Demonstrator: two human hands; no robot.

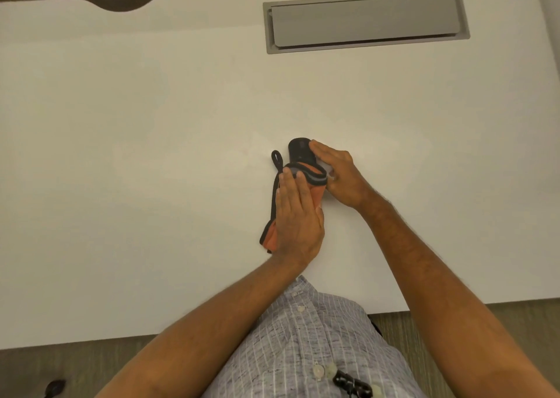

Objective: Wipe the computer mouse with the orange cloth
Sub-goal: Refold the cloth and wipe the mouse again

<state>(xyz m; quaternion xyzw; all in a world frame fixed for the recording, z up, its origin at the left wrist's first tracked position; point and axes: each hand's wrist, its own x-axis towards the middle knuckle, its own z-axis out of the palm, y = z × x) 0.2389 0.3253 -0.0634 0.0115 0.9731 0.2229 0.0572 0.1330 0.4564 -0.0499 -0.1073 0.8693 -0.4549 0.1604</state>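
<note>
Two hands: both of yours were on the work at the middle of the white desk (151, 155), close together.
Cloth: the orange cloth (315, 193) with its dark trim lay under your left fingers; its black hanging loop (276, 159) stuck out just left of your fingertips, and a corner showed at the left of your wrist.
Left hand: your left hand (298, 216) lay flat on the cloth, fingers straight and side by side, pressing it down, not curled around it.
Mouse: the black computer mouse (299, 149) sat on the desk just beyond your left fingertips, with the far folded edge of the cloth draped against its near end.
Right hand: your right hand (339, 172) held the mouse from its right side, fingers together and laid along its edge; you could not see the thumb.
Cable hatch: a grey cable hatch (365, 20) sat in the desk well beyond your right fingers.
</note>
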